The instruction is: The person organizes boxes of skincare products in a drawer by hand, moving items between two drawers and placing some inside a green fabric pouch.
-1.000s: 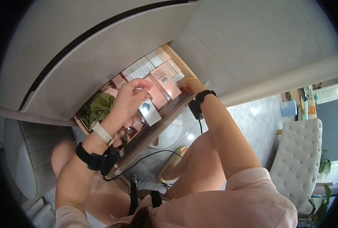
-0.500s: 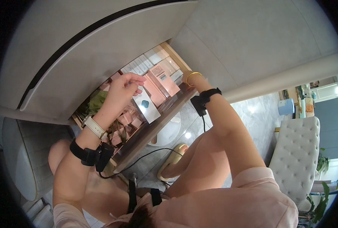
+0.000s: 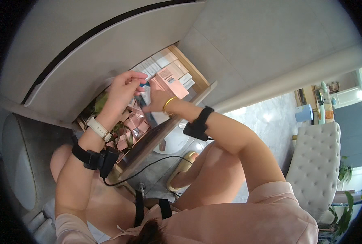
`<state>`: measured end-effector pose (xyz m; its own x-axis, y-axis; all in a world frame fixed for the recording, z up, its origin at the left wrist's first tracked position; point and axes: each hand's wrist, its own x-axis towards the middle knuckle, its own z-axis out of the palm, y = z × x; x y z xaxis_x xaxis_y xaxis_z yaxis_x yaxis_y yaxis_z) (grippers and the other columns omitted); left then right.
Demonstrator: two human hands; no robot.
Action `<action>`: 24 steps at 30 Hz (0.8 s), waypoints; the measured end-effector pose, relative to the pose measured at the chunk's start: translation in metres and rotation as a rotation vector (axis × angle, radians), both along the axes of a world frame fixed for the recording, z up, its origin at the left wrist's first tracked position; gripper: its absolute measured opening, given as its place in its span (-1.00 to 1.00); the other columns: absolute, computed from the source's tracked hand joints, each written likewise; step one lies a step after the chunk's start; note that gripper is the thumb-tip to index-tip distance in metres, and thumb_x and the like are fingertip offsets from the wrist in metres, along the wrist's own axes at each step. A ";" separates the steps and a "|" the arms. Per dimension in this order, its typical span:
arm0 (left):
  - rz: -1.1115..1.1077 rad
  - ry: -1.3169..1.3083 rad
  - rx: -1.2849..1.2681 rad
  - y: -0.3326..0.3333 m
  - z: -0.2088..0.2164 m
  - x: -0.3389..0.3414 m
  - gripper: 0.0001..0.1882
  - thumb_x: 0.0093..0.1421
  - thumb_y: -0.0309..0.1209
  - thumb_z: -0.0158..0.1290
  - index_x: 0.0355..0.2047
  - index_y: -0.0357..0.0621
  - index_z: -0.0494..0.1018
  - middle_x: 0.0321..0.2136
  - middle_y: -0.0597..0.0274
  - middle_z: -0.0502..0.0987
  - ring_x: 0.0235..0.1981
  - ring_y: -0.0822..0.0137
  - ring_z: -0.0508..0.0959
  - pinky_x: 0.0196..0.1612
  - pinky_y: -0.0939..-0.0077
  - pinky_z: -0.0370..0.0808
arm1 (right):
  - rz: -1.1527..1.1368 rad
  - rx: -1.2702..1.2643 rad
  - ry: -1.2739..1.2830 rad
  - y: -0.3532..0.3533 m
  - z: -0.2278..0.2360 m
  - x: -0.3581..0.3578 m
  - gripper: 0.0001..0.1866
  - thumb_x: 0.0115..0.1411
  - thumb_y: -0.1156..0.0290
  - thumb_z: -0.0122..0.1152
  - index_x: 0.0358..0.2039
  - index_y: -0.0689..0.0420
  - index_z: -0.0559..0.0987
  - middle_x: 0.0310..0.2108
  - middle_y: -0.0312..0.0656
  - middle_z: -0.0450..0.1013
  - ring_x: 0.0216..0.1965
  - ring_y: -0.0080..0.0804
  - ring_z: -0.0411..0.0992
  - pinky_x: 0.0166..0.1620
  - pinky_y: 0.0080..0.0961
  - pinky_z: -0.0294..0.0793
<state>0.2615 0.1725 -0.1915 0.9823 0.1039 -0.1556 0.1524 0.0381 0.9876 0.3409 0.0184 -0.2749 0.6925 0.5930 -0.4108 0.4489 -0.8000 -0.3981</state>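
We find the left hand (image 3: pixel 123 90) just left of the frame's centre, above the open drawer (image 3: pixel 197 75), its fingers curled together and pinching a small blue-topped item (image 3: pixel 145 84) at the fingertips. We cannot tell what that item is; only its blue end shows past the fingers. The right hand (image 3: pixel 158 100) sits just beside the left, slightly lower and to the right, reaching into the same drawer. Its fingers point down into the contents and are partly hidden, so we cannot tell whether they are closed on anything. The two hands are close together, nearly touching.

Directly above the right hand we note a pink box (image 3: pixel 171 81), tilted, standing among the drawer's contents. Behind it, toward the upper centre of the frame, a row of white boxes (image 3: pixel 158 63) lines the back of the drawer. To the lower left of the hands lie smaller pink packages (image 3: pixel 134 120) and some green foliage (image 3: pixel 100 102).

On the wrists we record a white watch (image 3: pixel 98 128) and a black strap device (image 3: pixel 97 159) on the left, a gold bangle (image 3: pixel 168 103) and a second black strap device (image 3: pixel 197 126) on the right. A black cable (image 3: pixel 148 166) runs from the left device down toward the lower centre. A grey tufted chair (image 3: pixel 315 166) stands at the right of the frame.
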 end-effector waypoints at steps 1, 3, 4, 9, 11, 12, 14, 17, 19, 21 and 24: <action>-0.019 -0.019 -0.012 0.001 -0.001 -0.001 -0.77 0.22 -0.49 -0.13 -0.18 -0.26 0.47 -0.32 0.28 0.51 -0.35 0.52 0.48 -0.23 0.66 0.42 | -0.019 0.107 -0.079 -0.001 0.003 0.009 0.18 -0.27 -0.08 0.40 0.15 0.50 0.04 -0.11 0.29 0.41 -0.09 0.01 0.45 -0.01 -0.35 0.40; -0.018 -0.030 -0.023 0.006 -0.002 -0.006 -0.78 0.23 -0.49 -0.13 -0.19 -0.26 0.47 -0.33 0.28 0.51 -0.36 0.53 0.48 -0.23 0.67 0.42 | -0.162 0.090 0.219 -0.011 0.045 0.030 0.13 -0.28 -0.12 0.39 0.13 0.43 0.12 -0.10 0.14 0.39 -0.16 -0.11 0.45 -0.07 -0.35 0.44; -0.036 -0.049 -0.041 0.002 -0.001 -0.005 -0.78 0.23 -0.48 -0.12 -0.19 -0.26 0.47 -0.33 0.28 0.51 -0.37 0.54 0.47 -0.24 0.68 0.42 | -0.348 0.151 0.360 -0.027 0.059 0.042 0.06 -0.23 -0.14 0.35 0.11 0.39 0.18 -0.15 0.08 0.38 -0.26 -0.22 0.46 -0.22 -0.34 0.51; -0.060 -0.062 -0.009 0.001 -0.001 -0.007 -0.78 0.25 -0.48 -0.12 -0.19 -0.27 0.47 -0.34 0.28 0.52 -0.38 0.54 0.47 -0.25 0.67 0.43 | -0.534 0.242 0.514 -0.099 0.108 0.075 -0.15 0.05 0.03 0.09 0.26 0.10 -0.01 0.02 -0.01 0.30 -0.09 -0.30 0.42 -0.17 -0.28 0.53; -0.070 -0.070 -0.002 -0.002 -0.005 -0.004 -0.79 0.24 -0.49 -0.12 -0.19 -0.28 0.47 -0.34 0.27 0.52 -0.39 0.53 0.48 -0.25 0.67 0.44 | -0.554 -0.006 0.427 -0.119 0.095 0.093 -0.28 0.09 0.05 0.04 0.19 0.13 0.11 -0.08 -0.02 0.38 -0.19 -0.28 0.47 -0.24 -0.25 0.56; -0.076 -0.073 0.012 -0.002 -0.009 -0.003 -0.79 0.24 -0.50 -0.11 -0.19 -0.28 0.47 -0.34 0.27 0.53 -0.39 0.52 0.49 -0.26 0.67 0.44 | -0.556 -0.089 0.405 -0.120 0.091 0.094 -0.31 0.10 0.06 0.02 0.17 0.14 0.16 -0.11 -0.02 0.41 -0.22 -0.27 0.49 -0.26 -0.24 0.57; -0.058 -0.078 -0.022 -0.004 -0.016 -0.001 -0.79 0.21 -0.51 -0.11 -0.22 -0.30 0.48 -0.34 0.23 0.52 -0.42 0.51 0.49 -0.31 0.66 0.46 | -0.640 -0.185 0.588 -0.117 0.080 0.096 -0.44 0.12 0.03 -0.03 0.02 0.18 0.33 -0.24 -0.07 0.46 -0.34 -0.23 0.52 -0.31 -0.20 0.59; -0.051 -0.098 -0.064 -0.016 -0.013 0.004 -0.80 0.18 -0.52 -0.10 -0.26 -0.32 0.49 -0.37 0.20 0.53 -0.45 0.49 0.49 -0.36 0.64 0.47 | -0.663 -0.307 0.566 -0.121 0.052 0.117 -0.48 0.13 0.02 -0.05 -0.06 0.18 0.42 -0.19 -0.06 0.45 -0.34 -0.20 0.53 -0.33 -0.24 0.61; -0.048 -0.100 -0.064 -0.020 -0.014 0.005 -0.80 0.18 -0.52 -0.08 -0.26 -0.32 0.49 -0.39 0.21 0.53 -0.46 0.48 0.49 -0.36 0.63 0.47 | -0.639 -0.388 0.492 -0.105 0.048 0.114 -0.47 0.13 0.03 -0.05 -0.05 0.17 0.43 -0.15 -0.03 0.45 -0.34 -0.17 0.54 -0.32 -0.27 0.62; -0.151 -0.057 0.040 -0.021 -0.019 0.003 -0.82 0.16 -0.52 -0.06 -0.26 -0.31 0.49 -0.43 0.23 0.54 -0.44 0.48 0.50 -0.35 0.61 0.47 | -0.610 -0.466 0.415 -0.085 0.041 0.109 -0.47 0.12 0.03 -0.06 -0.04 0.17 0.43 -0.12 -0.01 0.45 -0.33 -0.15 0.55 -0.31 -0.30 0.62; -0.203 -0.077 0.076 -0.028 -0.038 0.002 -0.84 0.11 -0.52 -0.01 -0.33 -0.29 0.52 -0.44 0.19 0.55 -0.42 0.43 0.51 -0.32 0.55 0.46 | -0.570 -0.612 0.216 -0.067 0.026 0.107 -0.43 0.11 0.06 -0.05 0.06 0.15 0.38 0.12 0.00 0.30 -0.35 -0.08 0.57 -0.31 -0.33 0.62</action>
